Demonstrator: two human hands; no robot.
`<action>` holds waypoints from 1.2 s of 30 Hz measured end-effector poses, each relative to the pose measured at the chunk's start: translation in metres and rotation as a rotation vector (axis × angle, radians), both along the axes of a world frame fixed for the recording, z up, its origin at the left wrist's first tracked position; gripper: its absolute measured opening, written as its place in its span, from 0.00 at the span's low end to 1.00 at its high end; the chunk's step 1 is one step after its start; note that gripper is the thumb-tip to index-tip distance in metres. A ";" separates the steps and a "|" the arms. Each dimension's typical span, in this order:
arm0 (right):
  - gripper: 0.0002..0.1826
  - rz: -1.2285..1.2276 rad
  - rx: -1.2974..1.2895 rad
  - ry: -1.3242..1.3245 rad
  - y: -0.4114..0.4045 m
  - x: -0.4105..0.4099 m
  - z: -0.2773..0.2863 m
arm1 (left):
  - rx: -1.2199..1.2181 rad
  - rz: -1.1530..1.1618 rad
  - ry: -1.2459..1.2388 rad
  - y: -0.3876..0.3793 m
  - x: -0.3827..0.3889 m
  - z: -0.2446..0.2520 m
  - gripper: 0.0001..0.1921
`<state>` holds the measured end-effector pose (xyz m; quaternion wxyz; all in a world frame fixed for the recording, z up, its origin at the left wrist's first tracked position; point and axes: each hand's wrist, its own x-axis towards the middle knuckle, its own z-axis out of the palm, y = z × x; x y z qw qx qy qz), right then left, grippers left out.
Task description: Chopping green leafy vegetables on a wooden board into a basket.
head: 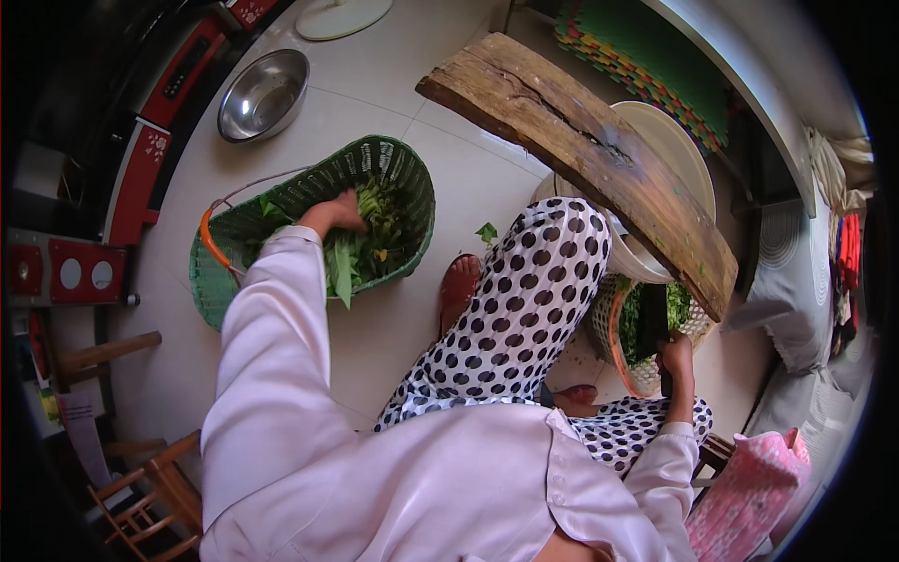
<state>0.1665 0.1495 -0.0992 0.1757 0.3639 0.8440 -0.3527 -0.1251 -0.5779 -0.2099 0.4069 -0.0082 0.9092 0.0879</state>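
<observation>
My left hand (342, 213) is down inside a green woven basket (393, 151), its fingers curled around leafy greens (342, 267). Stems show on one side of that hand and broad leaves on the other; the fingertips are partly hidden. In my right hand (678, 358) is the handle of a knife with a broad dark blade (654, 316). The blade lies over a pale woven basket (602, 316) with an orange handle. Chopped greens (678, 302) fill that basket. Above it, a thick wooden plank (562, 133) lies across a pale bucket (635, 256).
A steel basin (263, 98) stands on the tiled floor beyond the green basket. One loose leaf (486, 232) lies near my foot. A round pale lid (344, 15) is at the far edge. Wooden chairs (151, 492) stand at lower left, and a pink cloth (751, 492) hangs at lower right.
</observation>
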 end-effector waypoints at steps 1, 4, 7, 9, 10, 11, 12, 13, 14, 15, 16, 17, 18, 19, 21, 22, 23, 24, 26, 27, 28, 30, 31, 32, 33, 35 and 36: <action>0.19 -0.027 0.024 -0.011 0.006 0.009 0.004 | 0.024 -0.027 -0.011 0.025 -0.002 0.012 0.66; 0.18 -0.030 0.031 -0.020 0.010 0.015 0.006 | 0.083 -0.339 -0.058 0.042 0.014 0.029 0.79; 0.18 -0.009 0.069 -0.059 0.008 0.010 0.004 | -0.115 -0.109 0.192 0.074 0.048 0.010 0.80; 0.07 -0.028 0.112 -0.020 -0.004 0.006 0.009 | -0.059 -0.065 0.332 0.068 0.058 -0.019 0.79; 0.07 -0.019 0.107 -0.020 -0.009 0.001 0.009 | 0.038 -0.006 0.416 0.059 0.061 -0.029 0.76; 0.07 0.002 0.108 -0.011 -0.014 -0.004 0.009 | 0.135 0.052 0.500 0.051 0.064 -0.039 0.74; 0.06 0.009 0.121 -0.012 -0.014 0.000 0.011 | 0.142 0.049 0.489 0.056 0.058 -0.039 0.74; 0.06 0.005 0.125 -0.017 -0.010 0.004 0.012 | 0.148 0.079 0.398 0.061 0.041 -0.033 0.70; 0.07 0.017 0.133 -0.031 -0.006 0.007 0.013 | 0.152 0.108 0.307 0.066 0.033 -0.027 0.67; 0.07 0.033 0.136 -0.040 -0.005 0.007 0.012 | 0.150 0.108 0.308 0.064 0.032 -0.029 0.67; 0.07 0.033 0.134 -0.038 -0.005 0.004 0.009 | 0.120 0.114 0.333 0.063 0.031 -0.031 0.62; 0.08 0.013 0.095 -0.024 -0.004 0.000 0.006 | 0.088 0.120 0.358 0.061 0.031 -0.032 0.58; 0.10 -0.014 0.060 -0.023 -0.003 0.005 0.004 | 0.089 0.115 0.346 0.061 0.033 -0.030 0.58; 0.10 -0.020 0.062 -0.029 -0.004 0.006 0.008 | 0.134 0.111 0.335 0.057 0.029 -0.022 0.53; 0.08 -0.003 0.081 -0.044 -0.007 0.005 0.013 | 0.173 0.109 0.326 0.045 0.019 -0.006 0.49; 0.08 -0.003 0.078 -0.045 -0.004 0.006 0.009 | 0.148 0.046 0.308 0.038 0.016 0.000 0.46; 0.07 0.011 0.066 -0.024 0.001 0.006 0.004 | 0.122 -0.016 0.290 0.033 0.013 0.007 0.42; 0.06 0.006 0.067 -0.011 0.008 0.014 0.003 | 0.124 -0.049 0.198 0.043 0.006 0.028 0.39; 0.06 0.011 0.092 -0.026 0.011 0.018 0.002 | 0.092 -0.052 0.102 0.039 -0.001 0.061 0.41; 0.05 0.024 0.114 -0.035 0.011 0.016 0.001 | 0.056 -0.047 0.012 0.032 -0.003 0.073 0.43; 0.05 0.030 0.109 -0.039 0.007 0.013 0.001 | 0.051 -0.041 0.007 0.021 -0.003 0.082 0.43; 0.06 0.028 0.088 -0.039 0.002 0.008 0.004 | -0.043 -0.101 -0.167 -0.004 -0.004 0.093 0.44; 0.06 0.031 0.086 -0.041 -0.001 0.006 0.006 | -0.045 -0.099 -0.169 -0.012 0.001 0.094 0.44; 0.06 0.031 0.108 -0.054 -0.003 0.004 0.009 | -0.033 -0.098 -0.108 -0.020 0.007 0.094 0.42; 0.06 0.030 0.129 -0.067 -0.006 0.004 0.011 | -0.022 -0.098 -0.047 -0.026 0.011 0.094 0.40; 0.07 0.009 0.125 -0.066 -0.012 0.002 0.015 | 0.005 -0.092 -0.074 -0.025 0.016 0.085 0.45; 0.07 -0.019 0.127 -0.064 -0.013 0.004 0.018 | 0.012 -0.121 -0.009 -0.015 0.018 0.076 0.49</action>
